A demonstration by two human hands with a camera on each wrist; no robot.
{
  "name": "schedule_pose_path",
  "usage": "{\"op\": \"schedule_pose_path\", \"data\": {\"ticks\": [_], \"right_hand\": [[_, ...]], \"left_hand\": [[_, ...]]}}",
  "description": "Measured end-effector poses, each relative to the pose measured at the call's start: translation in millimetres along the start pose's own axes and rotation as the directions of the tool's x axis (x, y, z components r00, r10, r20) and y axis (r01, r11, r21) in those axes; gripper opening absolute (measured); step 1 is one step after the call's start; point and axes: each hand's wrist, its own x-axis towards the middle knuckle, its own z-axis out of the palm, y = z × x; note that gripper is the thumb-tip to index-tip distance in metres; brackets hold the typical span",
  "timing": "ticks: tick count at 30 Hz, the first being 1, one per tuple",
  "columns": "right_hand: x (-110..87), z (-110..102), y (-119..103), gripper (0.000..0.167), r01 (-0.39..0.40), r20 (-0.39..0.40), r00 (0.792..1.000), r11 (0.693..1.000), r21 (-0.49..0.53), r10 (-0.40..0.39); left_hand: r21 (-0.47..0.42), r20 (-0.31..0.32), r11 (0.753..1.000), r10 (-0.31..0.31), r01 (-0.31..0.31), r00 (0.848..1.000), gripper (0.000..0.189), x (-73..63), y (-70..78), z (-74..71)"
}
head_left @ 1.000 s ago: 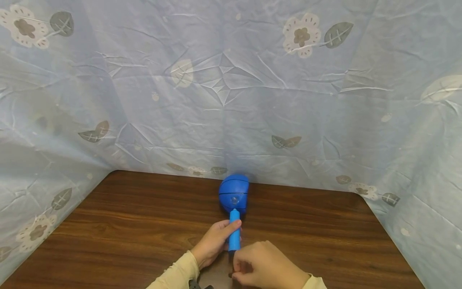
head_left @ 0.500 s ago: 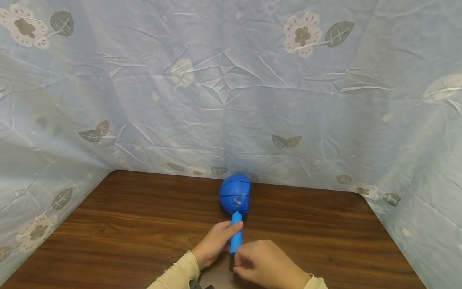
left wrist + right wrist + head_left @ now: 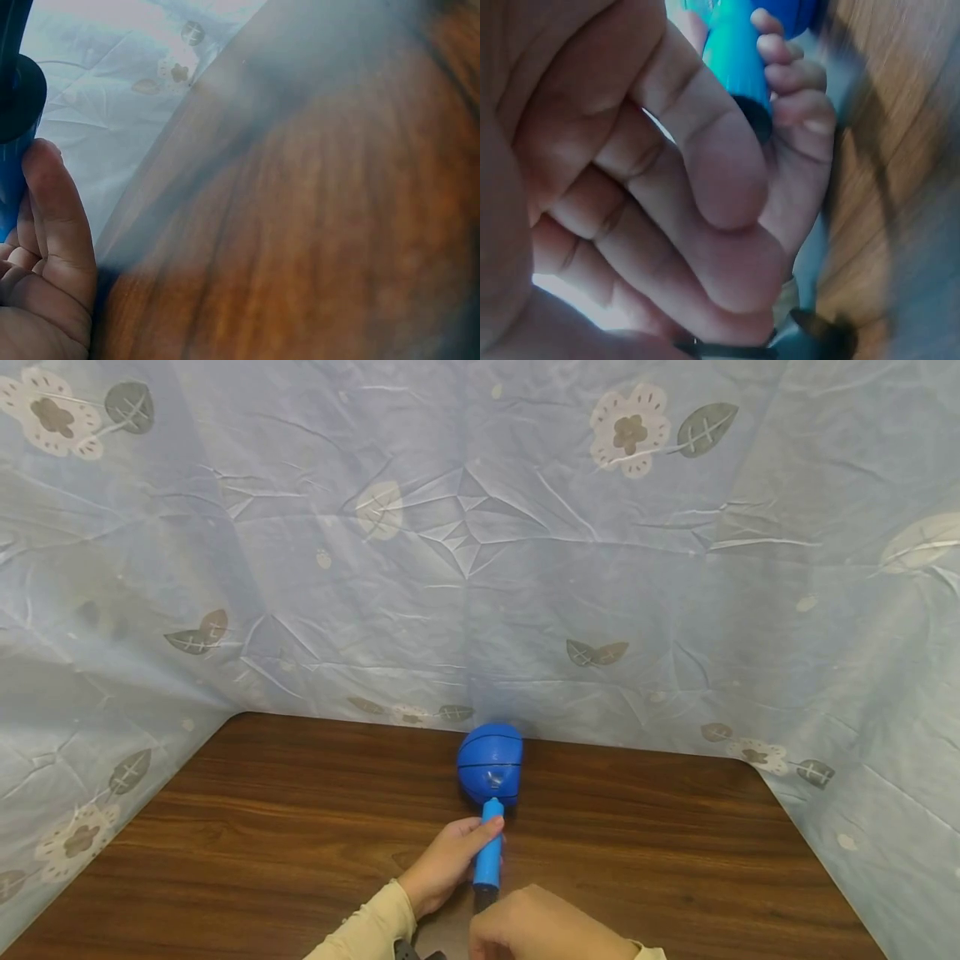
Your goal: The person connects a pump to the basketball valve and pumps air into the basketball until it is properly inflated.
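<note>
A blue ball (image 3: 489,764) with black lines sits at the back of the table, its right side flattened. The light-blue hand pump (image 3: 489,852) points at it, its tip at the ball's near side. My left hand (image 3: 446,864) grips the pump's barrel, thumb along the top. In the left wrist view the pump's black end collar (image 3: 22,97) shows above the thumb. My right hand (image 3: 551,927) is at the pump's near end, fingers curled around the handle, which the hand mostly hides. A short black part (image 3: 485,897) shows between barrel and right hand.
The dark wooden table (image 3: 300,810) spreads to both sides. A pale blue cloth (image 3: 450,610) with flowers and leaves hangs behind and beside it. A black device (image 3: 408,952) sits by my left wrist.
My right hand has drawn back toward me and down, and more of the black part near the barrel shows. The left hand stays around the barrel; ball and pump tip shift slightly right.
</note>
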Motion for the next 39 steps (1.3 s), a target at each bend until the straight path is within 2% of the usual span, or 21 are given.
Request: {"op": "schedule_pose_path", "data": {"ticks": [4, 9, 13, 18, 23, 28, 32, 39], "right_hand": [[0.8, 2, -3, 0.017, 0.032, 0.003, 0.999, 0.999, -0.002, -0.032], [-0.6, -1, 0, 0.016, -0.023, -0.034, 0.999, 1.000, -0.009, 0.022], [-1.9, -1, 10, 0.012, -0.063, -0.121, 0.991, 0.998, -0.024, 0.059], [-1.7, -1, 20, 0.013, -0.090, -0.255, 0.964, 0.994, -0.066, 0.070], [-1.6, -1, 21, 0.015, -0.107, -0.304, 0.950, 0.988, -0.108, 0.070], [-1.7, -2, 19, 0.015, -0.098, -0.291, 0.955, 0.986, -0.134, 0.056], [-2.5, -2, 18, 0.014, -0.086, -0.250, 0.967, 0.989, -0.124, 0.052], [-3.7, -3, 12, 0.015, -0.083, -0.086, 0.993, 0.996, -0.030, 0.080]], "left_hand": [[0.004, -0.013, 1.000, 0.003, -0.003, 1.000, 0.044, 0.5, 0.1, 0.2], [0.002, -0.022, 1.000, 0.008, -0.008, 1.000, 0.040, 1.0, -0.3, 0.3], [-0.011, -0.024, 1.000, 0.001, -0.001, 1.000, 0.038, 0.4, 0.8, 0.4], [-0.012, -0.018, 1.000, 0.002, -0.002, 1.000, 0.039, 0.4, 0.9, 0.7], [-0.013, -0.010, 1.000, 0.005, -0.005, 1.000, 0.040, 1.1, -0.8, 0.8], [0.011, 0.006, 1.000, 0.009, -0.009, 1.000, 0.040, 0.1, -0.3, 1.3], [0.030, 0.024, 1.000, 0.008, -0.009, 1.000, 0.039, -0.3, 0.3, 1.3], [0.041, 0.021, 0.999, 0.008, -0.008, 1.000, 0.042, -0.4, 0.3, 0.7]]}}
